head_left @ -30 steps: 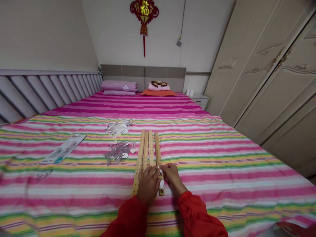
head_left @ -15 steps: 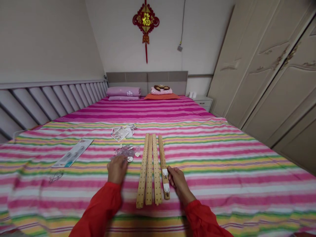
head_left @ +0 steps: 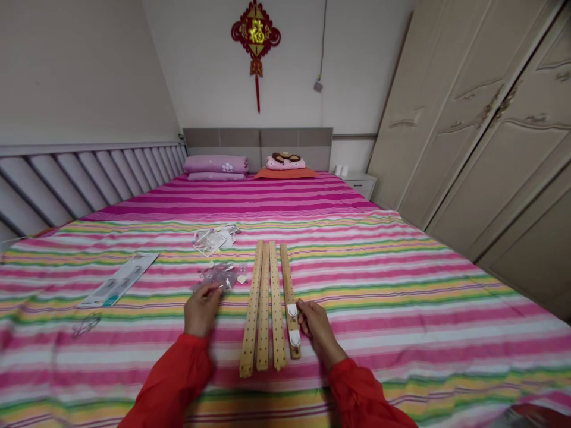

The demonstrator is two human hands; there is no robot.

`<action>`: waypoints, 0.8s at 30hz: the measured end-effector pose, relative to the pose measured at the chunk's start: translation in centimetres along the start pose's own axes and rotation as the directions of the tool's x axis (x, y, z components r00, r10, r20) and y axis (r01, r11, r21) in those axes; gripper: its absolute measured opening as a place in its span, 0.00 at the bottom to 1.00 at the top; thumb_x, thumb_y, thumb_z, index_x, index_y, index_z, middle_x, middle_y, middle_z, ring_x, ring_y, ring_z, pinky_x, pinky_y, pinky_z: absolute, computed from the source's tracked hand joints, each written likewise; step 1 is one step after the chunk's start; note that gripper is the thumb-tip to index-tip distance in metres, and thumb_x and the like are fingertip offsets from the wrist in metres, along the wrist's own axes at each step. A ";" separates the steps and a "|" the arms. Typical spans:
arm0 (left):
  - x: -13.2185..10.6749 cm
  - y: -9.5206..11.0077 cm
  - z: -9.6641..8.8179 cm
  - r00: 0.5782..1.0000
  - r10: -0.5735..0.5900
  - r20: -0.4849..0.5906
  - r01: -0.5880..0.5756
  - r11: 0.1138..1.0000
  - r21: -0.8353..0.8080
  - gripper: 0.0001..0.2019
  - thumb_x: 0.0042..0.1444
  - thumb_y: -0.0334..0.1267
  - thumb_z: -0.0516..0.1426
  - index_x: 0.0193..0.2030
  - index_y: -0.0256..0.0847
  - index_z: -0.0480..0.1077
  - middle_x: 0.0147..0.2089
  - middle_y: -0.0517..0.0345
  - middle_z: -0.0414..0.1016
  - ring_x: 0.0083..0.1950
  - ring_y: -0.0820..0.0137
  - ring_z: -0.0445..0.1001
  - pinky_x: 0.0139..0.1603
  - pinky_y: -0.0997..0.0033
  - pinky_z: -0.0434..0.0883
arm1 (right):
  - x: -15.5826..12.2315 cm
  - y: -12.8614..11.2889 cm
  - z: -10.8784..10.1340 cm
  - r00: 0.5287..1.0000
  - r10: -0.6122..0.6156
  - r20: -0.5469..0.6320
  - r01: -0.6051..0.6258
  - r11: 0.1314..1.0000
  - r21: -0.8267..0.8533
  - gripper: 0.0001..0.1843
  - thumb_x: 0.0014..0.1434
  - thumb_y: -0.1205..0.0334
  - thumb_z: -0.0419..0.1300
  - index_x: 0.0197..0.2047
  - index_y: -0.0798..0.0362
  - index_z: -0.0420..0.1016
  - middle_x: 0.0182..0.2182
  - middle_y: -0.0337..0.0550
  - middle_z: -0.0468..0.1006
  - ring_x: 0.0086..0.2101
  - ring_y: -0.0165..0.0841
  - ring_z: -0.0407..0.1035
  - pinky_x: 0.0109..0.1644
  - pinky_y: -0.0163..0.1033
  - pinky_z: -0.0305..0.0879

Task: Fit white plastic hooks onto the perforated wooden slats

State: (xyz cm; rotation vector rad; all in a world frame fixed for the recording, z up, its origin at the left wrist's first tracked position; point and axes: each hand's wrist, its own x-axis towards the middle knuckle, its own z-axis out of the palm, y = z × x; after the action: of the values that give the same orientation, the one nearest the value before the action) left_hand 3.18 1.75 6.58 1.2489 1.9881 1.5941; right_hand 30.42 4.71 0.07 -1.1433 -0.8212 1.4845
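Note:
My left hand is closed in a pinch on a small white adhesive hook, held edge-on at the fingertips. Just beyond it lies a clear plastic bag with small fittings, and a loose white hook rests to its right. The fingers of my right hand are closed at the right edge of a wooden strip with holes. Two white hooks, an upper one and a lower one, sit on that strip's near end. Several similar perforated wooden strips lie alongside, left of it.
Opened packaging lies farther back on the striped bed sheet. At left are a long flat package and a thin wire-like item. A bed rail runs along the left; a wardrobe stands at right.
My left hand has drawn back slightly from the plastic bag, and the white hook by its fingertips has turned from flat to edge-on. My right hand stays at the strip. The view has shifted slightly.

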 end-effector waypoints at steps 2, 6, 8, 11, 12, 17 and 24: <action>-0.7 0.8 0.1 0.967 -0.242 0.077 0.254 0.927 -0.274 0.08 0.43 0.38 0.64 0.32 0.39 0.76 0.30 0.58 0.79 0.32 0.70 0.74 0.32 0.73 0.69 | -0.1 0.0 0.0 1.000 0.001 0.003 -0.001 1.000 -0.001 0.25 0.41 0.40 0.66 0.18 0.51 0.61 0.08 0.31 0.65 0.06 0.20 0.47 0.11 0.30 0.35; -3.0 3.1 0.6 0.736 -0.522 0.431 0.672 0.492 -0.554 0.02 0.50 0.27 0.61 0.30 0.35 0.72 0.27 0.61 0.76 0.23 0.81 0.70 0.21 0.85 0.64 | -0.2 -0.1 -0.1 1.000 -0.005 0.021 0.004 1.000 0.012 0.23 0.42 0.42 0.66 0.18 0.51 0.62 0.08 0.29 0.64 0.07 0.20 0.46 0.11 0.30 0.35; -4.3 4.1 1.0 0.627 -0.545 0.556 0.770 0.328 -0.547 0.05 0.54 0.24 0.58 0.31 0.35 0.71 0.27 0.60 0.75 0.23 0.82 0.71 0.20 0.86 0.66 | -0.2 -0.2 -0.2 0.999 -0.008 0.033 0.008 1.000 0.026 0.22 0.42 0.44 0.66 0.19 0.51 0.62 0.08 0.30 0.64 0.07 0.19 0.46 0.11 0.30 0.35; -6.1 4.9 1.9 0.528 -0.532 0.663 0.843 0.232 -0.485 0.05 0.57 0.24 0.56 0.31 0.35 0.71 0.27 0.60 0.74 0.22 0.82 0.71 0.21 0.86 0.67 | -0.3 -0.3 -0.4 0.999 -0.013 0.029 0.011 0.998 0.061 0.20 0.41 0.47 0.67 0.21 0.52 0.64 0.10 0.30 0.66 0.08 0.19 0.46 0.12 0.29 0.35; -6.6 4.9 2.3 0.525 -0.528 0.668 0.846 0.241 -0.475 0.05 0.56 0.24 0.57 0.31 0.35 0.71 0.27 0.60 0.74 0.22 0.82 0.71 0.21 0.86 0.67 | -0.4 -0.4 -0.5 1.000 -0.021 0.020 0.019 0.997 0.073 0.19 0.41 0.48 0.67 0.21 0.53 0.65 0.11 0.30 0.66 0.08 0.19 0.47 0.12 0.29 0.36; -8.4 4.8 4.2 0.770 -0.408 0.491 0.627 0.630 -0.459 0.08 0.47 0.36 0.66 0.31 0.35 0.73 0.28 0.59 0.76 0.26 0.79 0.72 0.24 0.84 0.68 | -1.5 -0.8 -0.1 0.994 -0.111 -0.001 0.111 0.992 0.066 0.16 0.43 0.51 0.68 0.27 0.55 0.72 0.15 0.30 0.68 0.11 0.20 0.51 0.14 0.28 0.43; -10.6 6.4 6.2 0.956 0.025 0.293 0.059 0.960 -0.273 0.16 0.49 0.52 0.60 0.34 0.40 0.74 0.33 0.55 0.80 0.35 0.65 0.78 0.35 0.69 0.74 | -3.8 -2.3 2.0 0.965 -0.173 0.198 0.149 0.980 0.134 0.27 0.35 0.60 0.75 0.42 0.53 0.76 0.32 0.38 0.77 0.21 0.24 0.66 0.25 0.30 0.64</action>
State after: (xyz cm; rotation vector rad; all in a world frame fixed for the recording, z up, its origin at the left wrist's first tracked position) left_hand 16.35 -2.48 7.32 1.2658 1.5291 1.5141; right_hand 29.26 1.71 3.69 -0.8218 -0.9343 1.5118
